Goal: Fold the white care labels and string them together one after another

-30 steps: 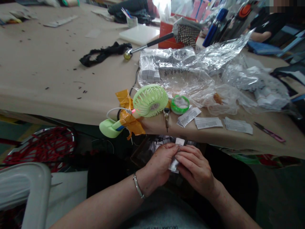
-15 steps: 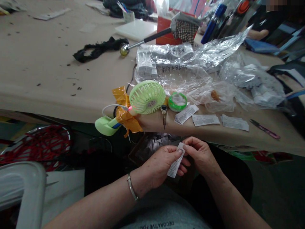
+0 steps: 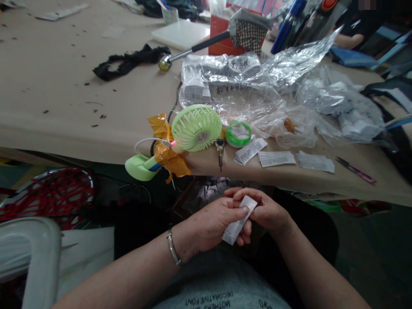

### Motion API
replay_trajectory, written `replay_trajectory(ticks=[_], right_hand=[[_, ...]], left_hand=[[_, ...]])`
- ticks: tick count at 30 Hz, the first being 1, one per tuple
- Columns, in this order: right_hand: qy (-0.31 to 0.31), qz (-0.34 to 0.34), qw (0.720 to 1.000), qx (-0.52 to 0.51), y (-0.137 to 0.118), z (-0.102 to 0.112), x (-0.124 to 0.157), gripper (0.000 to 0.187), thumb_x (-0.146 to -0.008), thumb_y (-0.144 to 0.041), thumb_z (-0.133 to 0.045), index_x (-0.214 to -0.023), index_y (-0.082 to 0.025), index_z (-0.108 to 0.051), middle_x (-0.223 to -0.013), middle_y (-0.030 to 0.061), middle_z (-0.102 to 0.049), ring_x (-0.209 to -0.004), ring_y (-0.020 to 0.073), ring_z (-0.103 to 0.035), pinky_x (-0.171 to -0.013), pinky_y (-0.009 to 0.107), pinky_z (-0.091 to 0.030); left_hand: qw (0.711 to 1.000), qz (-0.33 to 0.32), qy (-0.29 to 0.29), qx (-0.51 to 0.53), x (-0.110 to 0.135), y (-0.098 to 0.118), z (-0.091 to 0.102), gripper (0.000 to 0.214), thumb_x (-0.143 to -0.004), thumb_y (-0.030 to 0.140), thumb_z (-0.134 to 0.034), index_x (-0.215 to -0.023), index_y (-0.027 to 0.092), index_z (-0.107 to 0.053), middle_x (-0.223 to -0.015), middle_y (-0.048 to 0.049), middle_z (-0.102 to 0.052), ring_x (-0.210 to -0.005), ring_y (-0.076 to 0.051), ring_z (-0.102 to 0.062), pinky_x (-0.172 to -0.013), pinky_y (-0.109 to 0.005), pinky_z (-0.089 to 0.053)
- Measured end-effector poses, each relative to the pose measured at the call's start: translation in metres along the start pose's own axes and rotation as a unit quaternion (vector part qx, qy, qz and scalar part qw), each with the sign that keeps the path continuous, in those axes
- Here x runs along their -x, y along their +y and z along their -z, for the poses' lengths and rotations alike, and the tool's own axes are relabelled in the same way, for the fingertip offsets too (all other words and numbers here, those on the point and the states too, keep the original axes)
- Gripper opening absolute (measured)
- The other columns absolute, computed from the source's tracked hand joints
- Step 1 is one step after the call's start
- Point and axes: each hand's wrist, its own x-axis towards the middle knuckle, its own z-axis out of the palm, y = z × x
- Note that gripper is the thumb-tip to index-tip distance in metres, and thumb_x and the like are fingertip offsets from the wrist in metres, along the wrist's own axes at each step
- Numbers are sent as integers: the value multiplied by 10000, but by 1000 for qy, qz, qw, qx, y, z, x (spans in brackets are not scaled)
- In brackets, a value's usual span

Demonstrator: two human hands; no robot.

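My left hand (image 3: 219, 219) is closed on a narrow white printed label (image 3: 236, 225), its thumb pressed across the face and its fingertips showing beyond the far edge. Small dark print covers the label, which slants up to the right. My right hand (image 3: 270, 212) is curled around the label's upper end, fingers bent behind it; part of its grip is hidden by the label. Both hands are over my lap, just below the table edge. On the table beyond lie three small groups of similar labels (image 3: 277, 158), next to a round green tub (image 3: 238, 134) with whitish contents.
A light-green fan (image 3: 198, 128) is taped at the table edge beside a screwdriver-like tool (image 3: 220, 156). Pink-handled tweezers (image 3: 355, 170) lie right. Clear plastic bags (image 3: 238, 96) spread behind. Below the edge is a box of paper pieces (image 3: 210, 191). Another person (image 3: 357, 30) is at the far right.
My right fingers have moved from pinching the label's top corner to curling behind its upper end. The label has tilted further right. The view has shifted slightly.
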Motion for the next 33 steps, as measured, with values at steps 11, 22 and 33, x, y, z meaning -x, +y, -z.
replay_trajectory(ticks=[11,22,33], right_hand=[[33,-2,999,-23,11,-6,-2,263,-687,-283,-720,-941,-232,-676,-1178,54,-635,-975,208,-648,-787,321,-544],[176,234,755,587,0,-23,7,359,-861,-241,-547,-1218,-226,-566,-1184,98,-597,-1136,245,-533,-986,424,-432],[244,77,949,185,6,-33,-15,159,-789,-341,-648,-835,-191,-624,-726,-9,-627,-637,114,-577,-613,224,-482]], left_hand=[[999,-2,45,-19,-2,-2,0,254,-799,374,-609,-740,129,-575,-581,1,-579,-447,-76,-536,-467,-193,-424],[993,-34,111,-23,2,4,3,219,-792,345,-593,-758,129,-591,-562,2,-564,-467,-81,-527,-462,-189,-396],[981,-98,158,-46,10,5,7,249,-822,380,-550,-746,144,-572,-579,15,-541,-488,-83,-514,-479,-196,-384]])
